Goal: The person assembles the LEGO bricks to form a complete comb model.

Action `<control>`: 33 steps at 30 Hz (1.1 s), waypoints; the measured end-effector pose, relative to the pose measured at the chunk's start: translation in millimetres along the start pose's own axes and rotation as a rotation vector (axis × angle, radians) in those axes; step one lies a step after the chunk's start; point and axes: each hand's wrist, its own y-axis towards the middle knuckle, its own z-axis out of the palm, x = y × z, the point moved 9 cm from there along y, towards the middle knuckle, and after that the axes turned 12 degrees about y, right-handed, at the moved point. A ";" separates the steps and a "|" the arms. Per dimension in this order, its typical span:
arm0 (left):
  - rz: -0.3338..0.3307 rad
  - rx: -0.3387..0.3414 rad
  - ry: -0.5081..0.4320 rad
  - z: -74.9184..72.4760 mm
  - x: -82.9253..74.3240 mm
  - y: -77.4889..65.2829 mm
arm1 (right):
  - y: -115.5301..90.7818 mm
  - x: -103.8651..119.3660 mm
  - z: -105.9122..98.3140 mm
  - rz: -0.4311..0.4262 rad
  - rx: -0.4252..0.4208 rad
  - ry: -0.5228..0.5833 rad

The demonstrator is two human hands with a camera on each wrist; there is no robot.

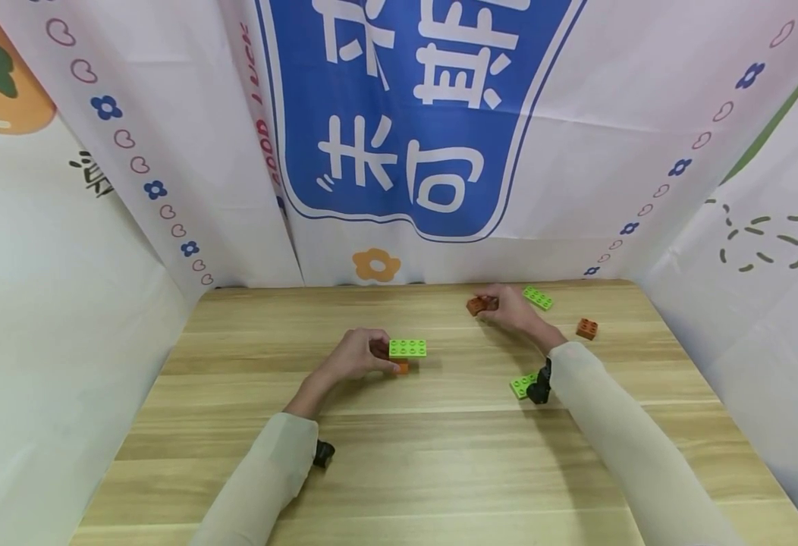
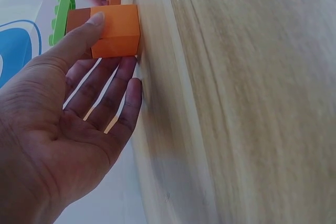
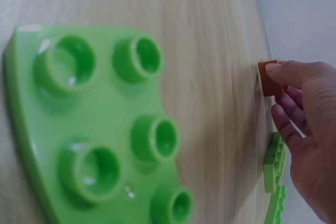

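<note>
Near the middle of the table, my left hand (image 1: pixel 356 355) holds a small stack of toy building bricks between thumb and fingers. An orange brick (image 2: pixel 116 30) is at the bottom of the stack, a brown brick (image 2: pixel 77 19) above it, and a bright green studded plate (image 1: pixel 408 348) on top. The thumb lies across the seam between the two bricks. Farther back and to the right, my right hand (image 1: pixel 512 312) pinches another brown brick (image 3: pixel 270 78) at the table surface, thumb on its near side; its fingers partly hide that brick in the head view.
A green plate (image 1: pixel 538 297) lies behind the right hand, and a loose brown brick (image 1: pixel 586 328) to its right. Another green plate (image 1: pixel 522 384) is beneath the right wrist, partly covered by the black wrist camera (image 1: pixel 540 385). A printed cloth (image 1: pixel 576 197) hangs along the table's back edge.
</note>
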 end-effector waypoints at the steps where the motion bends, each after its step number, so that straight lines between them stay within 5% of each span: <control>1: -0.001 0.000 0.000 0.2 0.1 0.1 | -0.1 0.0 0.6 -0.002 0.000 -0.002; 33: -0.016 -0.016 0.002 0.2 -0.1 -1.6 | -9.3 9.4 7.6 -0.005 0.009 0.041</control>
